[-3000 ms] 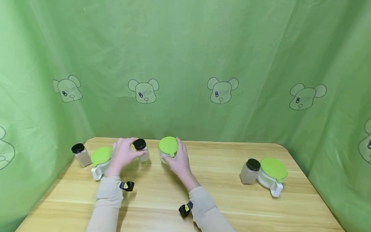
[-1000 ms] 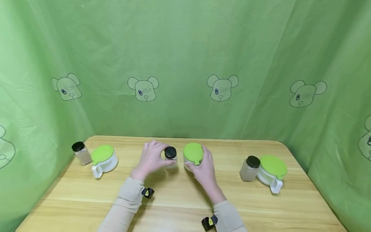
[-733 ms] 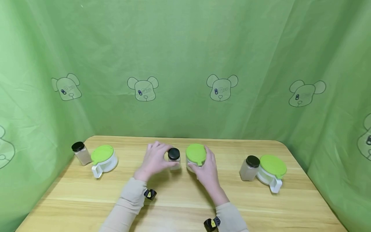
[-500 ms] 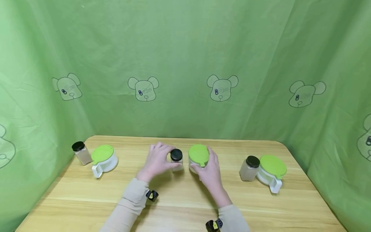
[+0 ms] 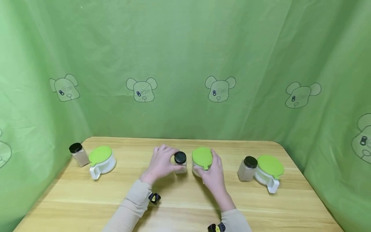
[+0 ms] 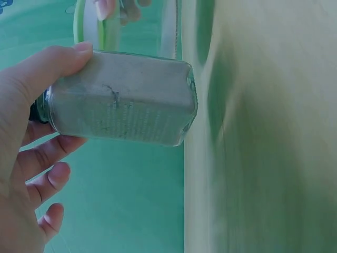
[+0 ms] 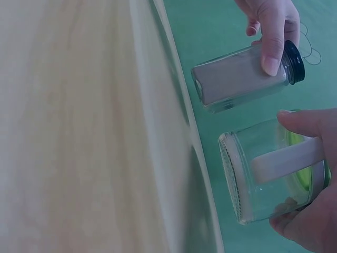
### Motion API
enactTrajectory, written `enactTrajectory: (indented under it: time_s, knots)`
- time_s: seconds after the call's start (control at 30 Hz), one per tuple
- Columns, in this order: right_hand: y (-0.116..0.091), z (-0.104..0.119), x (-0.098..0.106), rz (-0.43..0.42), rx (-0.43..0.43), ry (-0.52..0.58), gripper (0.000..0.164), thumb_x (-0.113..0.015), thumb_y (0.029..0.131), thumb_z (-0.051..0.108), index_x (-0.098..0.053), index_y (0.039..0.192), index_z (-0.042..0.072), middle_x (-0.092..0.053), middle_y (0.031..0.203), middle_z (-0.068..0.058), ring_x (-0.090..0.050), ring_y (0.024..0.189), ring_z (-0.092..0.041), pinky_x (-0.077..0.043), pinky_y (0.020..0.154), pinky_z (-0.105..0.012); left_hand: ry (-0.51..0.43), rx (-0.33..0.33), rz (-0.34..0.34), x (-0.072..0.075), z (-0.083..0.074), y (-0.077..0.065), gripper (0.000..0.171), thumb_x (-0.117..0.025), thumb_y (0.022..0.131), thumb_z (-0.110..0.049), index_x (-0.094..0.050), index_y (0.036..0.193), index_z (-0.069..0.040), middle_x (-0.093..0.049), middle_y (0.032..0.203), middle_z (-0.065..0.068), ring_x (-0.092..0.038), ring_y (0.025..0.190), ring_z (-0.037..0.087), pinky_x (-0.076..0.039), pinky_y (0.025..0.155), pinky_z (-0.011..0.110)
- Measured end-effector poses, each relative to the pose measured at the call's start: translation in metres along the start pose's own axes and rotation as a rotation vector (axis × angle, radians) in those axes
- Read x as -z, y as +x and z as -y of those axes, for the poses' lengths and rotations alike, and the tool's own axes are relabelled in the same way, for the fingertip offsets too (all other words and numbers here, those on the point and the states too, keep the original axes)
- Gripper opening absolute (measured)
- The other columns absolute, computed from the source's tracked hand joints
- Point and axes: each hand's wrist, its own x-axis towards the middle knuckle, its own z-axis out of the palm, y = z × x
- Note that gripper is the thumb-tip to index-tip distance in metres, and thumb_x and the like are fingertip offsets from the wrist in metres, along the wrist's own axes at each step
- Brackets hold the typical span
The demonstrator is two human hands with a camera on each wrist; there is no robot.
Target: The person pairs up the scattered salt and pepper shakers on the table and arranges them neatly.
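Near the middle of the table, my left hand (image 5: 162,163) pinches a square glass spice jar (image 5: 180,158) with a black lid, thumb and fingers just below the lid. Pale contents fill the jar (image 6: 124,97) in the left wrist view. My right hand (image 5: 215,176) grips a round glass seasoning pot (image 5: 202,157) with a green lid, thumb and fingers on opposite sides. The right wrist view shows the white handle of this pot (image 7: 237,174) pointing towards the camera. Both vessels are upright, side by side and apart, close over the wooden table (image 5: 179,206).
At the left stand another black-lidded jar (image 5: 79,156) and a green-lidded pot (image 5: 101,158) with a white handle. A similar jar (image 5: 247,169) and pot (image 5: 269,169) stand close together at the right. A green curtain (image 5: 179,119) hangs behind the table's back edge.
Both hands have moved to the right and slightly nearer, carrying the jar and the pot with them. The jars and pots at the two sides stay in place.
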Motion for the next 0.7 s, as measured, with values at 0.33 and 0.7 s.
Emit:
enactTrajectory:
  time_s: [0.33, 0.7]
  knots:
    - [-0.002, -0.006, 0.005, -0.015, -0.026, -0.032, 0.101, -0.085, 0.074, 0.024, -0.024, 0.152, 0.005, -0.032, 0.152, -0.024, -0.038, 0.137, -0.044, -0.031, 0.112, -0.059, -0.054, 0.016, 0.007, -0.004, -0.004, 0.007, 0.068, -0.083, 0.066, -0.056, -0.067, 0.119, -0.018, -0.071, 0.113, -0.003, -0.052, 0.1, 0.016, -0.035, 0.085, 0.034]
    - [-0.006, -0.013, 0.015, -0.038, -0.051, -0.031, 0.1, -0.084, 0.075, 0.023, -0.023, 0.152, 0.003, -0.031, 0.152, -0.026, -0.035, 0.138, -0.045, -0.028, 0.114, -0.059, -0.107, 0.043, 0.035, -0.008, -0.018, 0.015, 0.069, -0.083, 0.065, -0.056, -0.067, 0.12, -0.018, -0.071, 0.117, -0.002, -0.051, 0.1, 0.015, -0.035, 0.089, 0.035]
